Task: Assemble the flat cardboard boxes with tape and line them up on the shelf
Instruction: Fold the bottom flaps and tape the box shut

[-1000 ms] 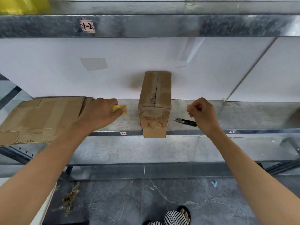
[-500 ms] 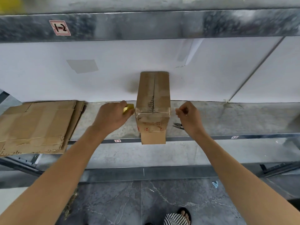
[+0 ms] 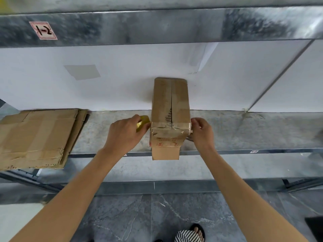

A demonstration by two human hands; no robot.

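Grey metal shelf (image 3: 244, 133) w/ a white back panel (image 3: 104, 91) behind it. An upper steel beam (image 3: 157, 25) carries a red-framed label reading 1-2 (image 3: 43, 30) near its left end.

Tall brown cardboard box (image 3: 170, 102) lies lengthwise about mid-shelf, far end against the back panel, near end sticking out past the shelf's front edge. Its top flaps are folded shut, seam running front to back, & a clear tape strip (image 3: 170, 125) crosses the top near the front end, side to side.

My left hand (image 3: 124, 135) is just beside the box's left wall, fingers curled round a yellow tape roll (image 3: 143, 122). The roll touches or nearly touches the box's top left edge, can't tell which. My right hand (image 3: 202, 133) is at the box's right wall, fingers curled, thumb & forefinger pinching the strip's end at the top right edge.

Flat brown cardboard sheets (image 3: 38, 137), stacked, sit at the shelf's left end, well apart from the box, near side overhanging the front edge. Below: grey marbled floor tiles (image 3: 122, 220) & my foot in a black-and-white striped sandal (image 3: 189, 235) at the bottom of the view.
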